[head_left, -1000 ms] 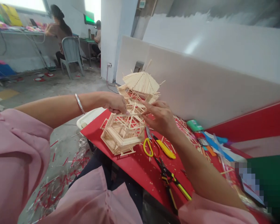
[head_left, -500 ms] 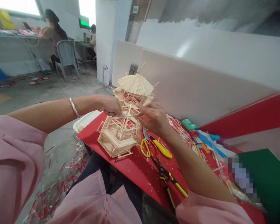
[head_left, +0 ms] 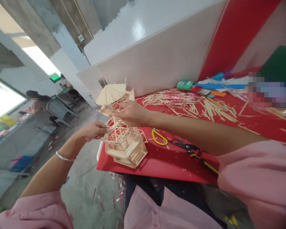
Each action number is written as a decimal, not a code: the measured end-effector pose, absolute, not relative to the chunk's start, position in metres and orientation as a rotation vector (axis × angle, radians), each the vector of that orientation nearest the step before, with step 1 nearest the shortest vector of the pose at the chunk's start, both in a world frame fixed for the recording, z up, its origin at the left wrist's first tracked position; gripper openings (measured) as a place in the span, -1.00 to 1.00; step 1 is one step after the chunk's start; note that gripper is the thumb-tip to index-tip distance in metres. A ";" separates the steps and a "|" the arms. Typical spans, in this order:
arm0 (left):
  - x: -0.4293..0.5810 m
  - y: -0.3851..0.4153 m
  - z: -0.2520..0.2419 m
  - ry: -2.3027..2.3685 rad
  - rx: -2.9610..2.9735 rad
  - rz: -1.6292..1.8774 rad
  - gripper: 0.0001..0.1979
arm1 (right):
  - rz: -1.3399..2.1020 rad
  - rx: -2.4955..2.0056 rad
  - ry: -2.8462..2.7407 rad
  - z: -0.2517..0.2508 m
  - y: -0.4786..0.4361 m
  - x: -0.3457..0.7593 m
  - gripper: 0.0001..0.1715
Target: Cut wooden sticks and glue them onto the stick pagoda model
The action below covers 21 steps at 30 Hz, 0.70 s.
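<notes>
A pagoda model built of thin wooden sticks (head_left: 127, 154) stands near the front left of the red tabletop, its ribbed pointed roof (head_left: 113, 93) tilted at the top. At the left of its middle tier, my left hand (head_left: 95, 131) pinches a stick edge between thumb and fingers. My right hand (head_left: 132, 113) is closed just under the roof, fingertips against the frame; it hides part of the middle tier. Yellow-handled scissors (head_left: 160, 138) lie right of the model, partly under my right forearm. Beside them are black-and-yellow cutting pliers (head_left: 193, 151).
Loose wooden sticks (head_left: 219, 109) are heaped on the red table (head_left: 171, 165) behind my right arm. A green roll (head_left: 184, 85) lies by the white panel (head_left: 154, 54). A person (head_left: 39, 103) sits near a grey chair (head_left: 62, 109) at the far left.
The view has swung right and tilted. My left hand has shifted to the model's left side, and my right hand has moved higher, closer to the roof. The model appears turned.
</notes>
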<state>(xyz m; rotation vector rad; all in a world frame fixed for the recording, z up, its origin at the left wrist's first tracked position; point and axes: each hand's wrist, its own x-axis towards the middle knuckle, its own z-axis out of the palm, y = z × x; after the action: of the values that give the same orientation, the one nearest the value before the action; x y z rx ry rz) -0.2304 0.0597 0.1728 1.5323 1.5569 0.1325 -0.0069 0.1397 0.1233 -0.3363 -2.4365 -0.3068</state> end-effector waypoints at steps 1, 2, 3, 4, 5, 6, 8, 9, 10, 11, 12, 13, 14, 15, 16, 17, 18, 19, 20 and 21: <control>-0.230 0.060 0.173 1.564 1.530 0.130 -0.42 | -0.307 -0.353 -2.445 0.124 0.139 -0.007 -0.59; -0.229 0.060 0.173 1.569 1.528 0.130 -0.41 | -0.306 -0.366 -2.454 0.125 0.138 -0.007 -0.61; -0.229 0.059 0.173 1.571 1.524 0.132 -0.41 | -0.305 -0.371 -2.463 0.126 0.137 -0.007 -0.63; -0.229 0.059 0.173 1.572 1.520 0.137 -0.41 | -0.305 -0.372 -2.468 0.127 0.136 -0.006 -0.64; -0.229 0.059 0.173 1.571 1.517 0.141 -0.41 | -0.307 -0.372 -2.471 0.128 0.136 -0.006 -0.65; -0.229 0.059 0.173 1.569 1.514 0.143 -0.42 | -0.311 -0.374 -2.472 0.128 0.135 -0.006 -0.65; -0.229 0.059 0.173 1.570 1.510 0.142 -0.44 | -0.324 -0.384 -2.475 0.129 0.135 -0.005 -0.65; -0.229 0.060 0.173 1.574 1.508 0.144 -0.44 | -0.327 -0.387 -2.477 0.129 0.135 -0.005 -0.64; -0.230 0.060 0.173 1.578 1.506 0.145 -0.45 | -0.327 -0.388 -2.480 0.129 0.135 -0.005 -0.63; -0.230 0.060 0.172 1.581 1.502 0.148 -0.46 | -0.323 -0.385 -2.486 0.129 0.135 -0.005 -0.61; -0.229 0.060 0.172 1.584 1.498 0.154 -0.46 | -0.317 -0.379 -2.492 0.129 0.136 -0.005 -0.58; -0.229 0.060 0.173 1.584 1.493 0.158 -0.47 | -0.313 -0.378 -2.495 0.129 0.136 -0.005 -0.56; -0.229 0.059 0.173 1.582 1.489 0.161 -0.47 | -0.311 -0.383 -2.497 0.129 0.135 -0.005 -0.55; -0.228 0.059 0.173 1.578 1.487 0.163 -0.47 | -0.312 -0.389 -2.499 0.129 0.135 -0.005 -0.56; -0.228 0.059 0.173 1.572 1.485 0.162 -0.47 | -0.317 -0.395 -2.501 0.130 0.134 -0.005 -0.58; -0.228 0.059 0.173 1.567 1.484 0.162 -0.48 | -0.324 -0.397 -2.500 0.130 0.133 -0.004 -0.62; -0.228 0.059 0.174 1.564 1.483 0.161 -0.48 | -0.332 -0.398 -2.496 0.130 0.133 -0.004 -0.65; -0.227 0.059 0.174 1.562 1.483 0.163 -0.48 | -0.341 -0.395 -2.491 0.131 0.132 -0.004 -0.68; -0.227 0.059 0.174 1.564 1.481 0.166 -0.49 | -0.350 -0.390 -2.483 0.131 0.132 -0.003 -0.70; -0.227 0.059 0.174 1.564 1.478 0.168 -0.49 | -0.358 -0.386 -2.476 0.130 0.132 -0.003 -0.70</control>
<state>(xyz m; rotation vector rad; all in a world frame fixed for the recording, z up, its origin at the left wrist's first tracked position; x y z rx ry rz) -0.2275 0.0586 0.1735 1.4780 1.5644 0.1681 -0.0034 0.1319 0.1304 -0.3863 -2.4759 -0.3579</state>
